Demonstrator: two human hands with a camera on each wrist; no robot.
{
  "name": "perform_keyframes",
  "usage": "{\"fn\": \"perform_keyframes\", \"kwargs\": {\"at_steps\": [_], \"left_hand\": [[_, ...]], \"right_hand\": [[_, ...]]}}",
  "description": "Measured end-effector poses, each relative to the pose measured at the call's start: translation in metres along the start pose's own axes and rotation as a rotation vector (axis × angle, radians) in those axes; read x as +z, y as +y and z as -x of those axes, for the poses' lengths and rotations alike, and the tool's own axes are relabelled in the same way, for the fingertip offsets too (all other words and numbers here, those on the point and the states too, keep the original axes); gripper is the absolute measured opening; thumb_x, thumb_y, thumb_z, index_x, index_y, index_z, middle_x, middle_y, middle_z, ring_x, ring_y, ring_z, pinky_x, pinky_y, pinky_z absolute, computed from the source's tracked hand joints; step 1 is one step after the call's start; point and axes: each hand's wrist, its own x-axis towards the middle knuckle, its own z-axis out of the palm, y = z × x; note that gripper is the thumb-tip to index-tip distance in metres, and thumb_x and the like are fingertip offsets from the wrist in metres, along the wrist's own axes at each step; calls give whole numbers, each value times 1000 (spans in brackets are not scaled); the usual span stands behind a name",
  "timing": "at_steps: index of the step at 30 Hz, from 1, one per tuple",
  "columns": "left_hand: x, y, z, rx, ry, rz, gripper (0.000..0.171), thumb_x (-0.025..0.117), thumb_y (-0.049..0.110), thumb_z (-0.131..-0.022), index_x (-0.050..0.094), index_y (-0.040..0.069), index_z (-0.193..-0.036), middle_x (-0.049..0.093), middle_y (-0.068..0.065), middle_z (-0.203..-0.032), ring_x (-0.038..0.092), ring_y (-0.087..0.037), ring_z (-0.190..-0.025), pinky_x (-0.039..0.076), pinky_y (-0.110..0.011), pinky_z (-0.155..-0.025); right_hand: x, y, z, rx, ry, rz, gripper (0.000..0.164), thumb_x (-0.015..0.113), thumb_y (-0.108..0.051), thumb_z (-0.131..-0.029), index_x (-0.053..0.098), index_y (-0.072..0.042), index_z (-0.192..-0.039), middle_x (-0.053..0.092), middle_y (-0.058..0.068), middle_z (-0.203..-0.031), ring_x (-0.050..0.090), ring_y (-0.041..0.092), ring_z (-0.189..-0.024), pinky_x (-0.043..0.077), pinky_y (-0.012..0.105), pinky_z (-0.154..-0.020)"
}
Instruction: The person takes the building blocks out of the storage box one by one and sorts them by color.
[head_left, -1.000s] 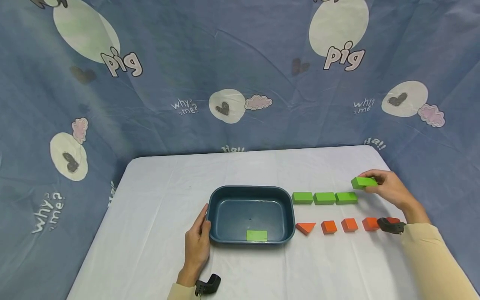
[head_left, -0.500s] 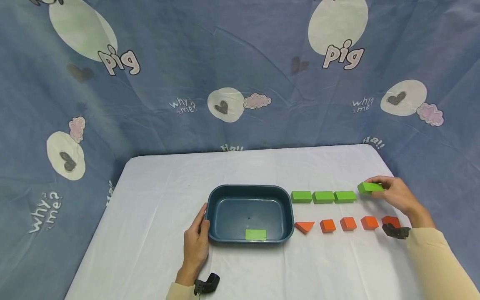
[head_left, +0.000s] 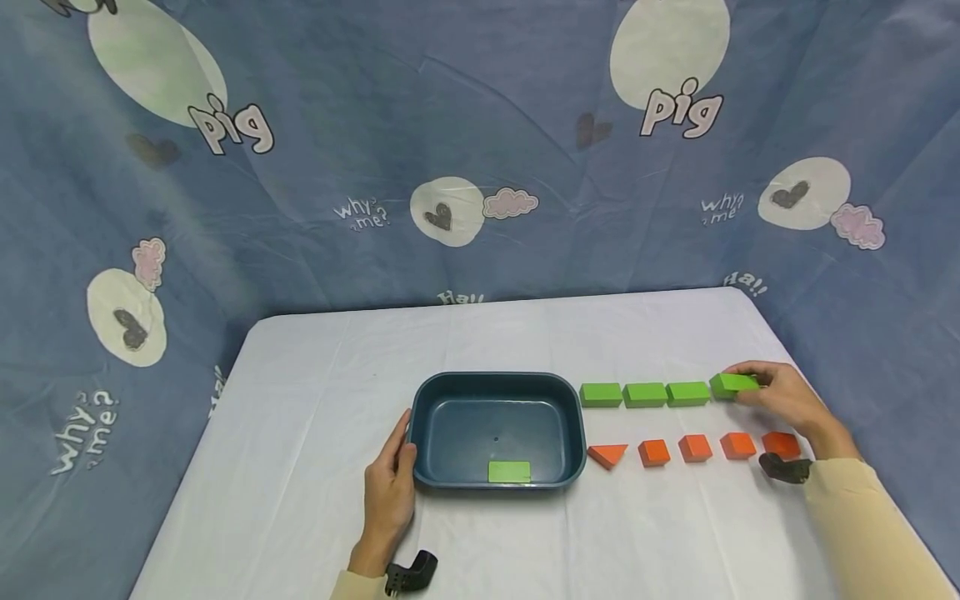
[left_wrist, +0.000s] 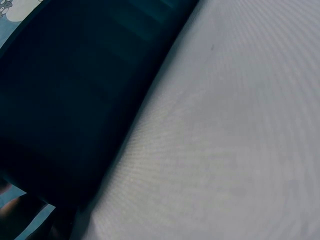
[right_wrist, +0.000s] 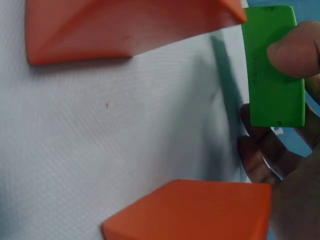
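My left hand (head_left: 390,496) rests against the left side of a dark blue plastic bin (head_left: 422,433), its fingers lying along the outer wall. Inside the bin a green block (head_left: 509,472) lies near the front wall. At the right end of a row of green blocks (head_left: 645,395), my right hand (head_left: 783,400) pinches another green rectangular block (head_left: 733,385). The right wrist view shows the thumb on the face of this held green block (right_wrist: 275,75), with some fingers behind it. Whether it touches the table I cannot tell.
Nearer than the green row is an orange row: a triangular block (head_left: 607,455) and several cube-like blocks (head_left: 696,448), the rightmost block (head_left: 781,445) close to the right wrist. A white cloth covers the table (head_left: 262,500). A blue printed curtain (head_left: 337,142) hangs behind.
My right hand moved the green block right, then lowered it and brought it slightly back left, in line with the green row. The left hand and bin stay in place.
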Motion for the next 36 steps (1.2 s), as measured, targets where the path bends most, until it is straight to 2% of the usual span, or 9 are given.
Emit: {"fn": "perform_keyframes", "kwargs": {"at_steps": [11,23,28,36], "left_hand": [[-1,-1,0,11,-1,1,43,53,8,-106,53,7,-149,55,-9,-146,49,-27,-135,30,-9,-107],[0,-3,0,15,4,-13,43,54,8,-106,53,7,-149,56,-9,-145,50,-28,-134,30,-9,-107],[-1,-3,-1,21,-4,-7,44,53,7,-106,52,6,-149,55,-10,-146,50,-29,-135,30,-9,-107],[-2,-2,-1,19,-5,-15,44,53,7,-106,52,7,-150,55,-9,-147,49,-27,-135,29,-9,-107]], "right_hand": [[7,4,-2,23,-65,35,44,72,-2,-85,64,6,-128,60,22,-116,51,30,-95,45,28,-68],[7,4,-1,50,-95,28,47,73,-6,-87,63,5,-131,59,22,-120,51,31,-100,45,30,-73],[0,-2,0,17,-108,64,52,76,-11,-87,60,4,-135,59,25,-125,52,34,-105,45,34,-78],[-8,-18,0,-47,-75,32,51,74,-10,-89,59,4,-136,53,31,-136,48,47,-121,50,30,-78]]}}
